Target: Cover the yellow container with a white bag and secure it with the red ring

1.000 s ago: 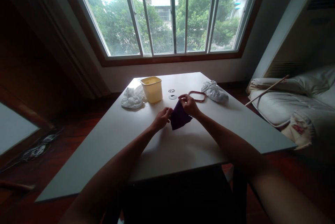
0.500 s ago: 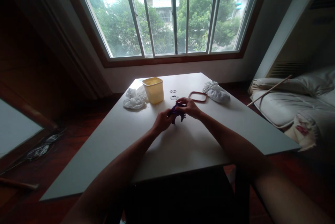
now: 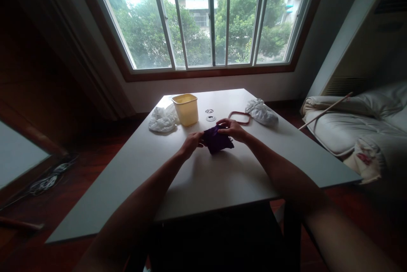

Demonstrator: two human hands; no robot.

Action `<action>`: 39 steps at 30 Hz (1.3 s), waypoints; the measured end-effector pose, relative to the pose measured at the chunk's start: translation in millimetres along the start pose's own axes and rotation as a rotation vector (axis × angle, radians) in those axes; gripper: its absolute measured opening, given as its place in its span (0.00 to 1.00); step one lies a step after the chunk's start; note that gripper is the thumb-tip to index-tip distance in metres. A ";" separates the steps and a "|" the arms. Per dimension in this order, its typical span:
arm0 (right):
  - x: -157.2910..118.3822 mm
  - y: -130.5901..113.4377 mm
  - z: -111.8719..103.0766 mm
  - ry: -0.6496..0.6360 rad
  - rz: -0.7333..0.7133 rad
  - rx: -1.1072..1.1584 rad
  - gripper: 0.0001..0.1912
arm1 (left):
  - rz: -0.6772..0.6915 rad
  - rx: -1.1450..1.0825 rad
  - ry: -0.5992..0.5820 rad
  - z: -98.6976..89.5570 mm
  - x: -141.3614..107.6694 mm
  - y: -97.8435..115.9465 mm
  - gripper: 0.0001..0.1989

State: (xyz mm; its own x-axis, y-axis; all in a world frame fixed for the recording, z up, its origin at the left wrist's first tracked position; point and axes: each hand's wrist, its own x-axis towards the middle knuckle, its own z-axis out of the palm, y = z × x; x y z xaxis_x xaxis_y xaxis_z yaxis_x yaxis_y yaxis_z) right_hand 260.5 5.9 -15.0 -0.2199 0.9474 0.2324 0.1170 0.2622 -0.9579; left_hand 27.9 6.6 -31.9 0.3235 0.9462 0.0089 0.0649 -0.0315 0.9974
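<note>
A dark purple piece of cloth (image 3: 218, 141) with a ragged right edge hangs between my two hands, just above the white table (image 3: 187, 191). My left hand (image 3: 192, 142) pinches its left edge. At its upper right, my right hand (image 3: 232, 129) has its fingers closed on the cloth. Beyond my right hand lies a reddish-brown frame (image 3: 239, 118) with rounded corners, flat on the table. Two small round pieces, a flat disc (image 3: 210, 118) and another (image 3: 209, 111) behind it, are past the cloth.
A yellow plastic container (image 3: 186, 110) stands at the back left beside a crumpled white plastic bag (image 3: 162, 120). Another white bag (image 3: 262, 113) sits at the back right. To the right of the table is a pale sofa (image 3: 378, 115) with a stick (image 3: 327, 110) across it.
The purple cloth was bunched and folded over between my hands; now it is spread wider and flatter. My left hand has moved slightly left, away from my right.
</note>
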 end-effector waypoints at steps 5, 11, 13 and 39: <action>8.5 17.6 -0.4 0.066 -0.054 -0.162 0.17 | 0.100 0.157 0.092 -2.7 7.6 -8.3 0.22; 16.7 24.7 0.3 0.173 -0.170 -0.334 0.13 | 0.409 0.358 0.204 -4.8 11.2 -12.0 0.18; 13.8 22.3 -4.7 0.114 -0.205 -0.428 0.12 | 0.537 0.485 0.165 -8.6 8.2 -10.0 0.14; 15.5 26.9 2.4 0.044 0.036 -0.723 0.07 | 0.420 0.591 0.566 -72.1 72.7 13.5 0.51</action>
State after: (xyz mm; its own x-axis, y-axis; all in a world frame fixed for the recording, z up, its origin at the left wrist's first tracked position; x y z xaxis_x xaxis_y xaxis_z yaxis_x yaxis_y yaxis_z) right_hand 257.9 27.3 -37.6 -0.1664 0.9602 0.2242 0.7379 0.2721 -0.6177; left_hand -15.8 98.1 -12.7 -0.0709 0.8315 0.5510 0.5689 -0.4200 0.7071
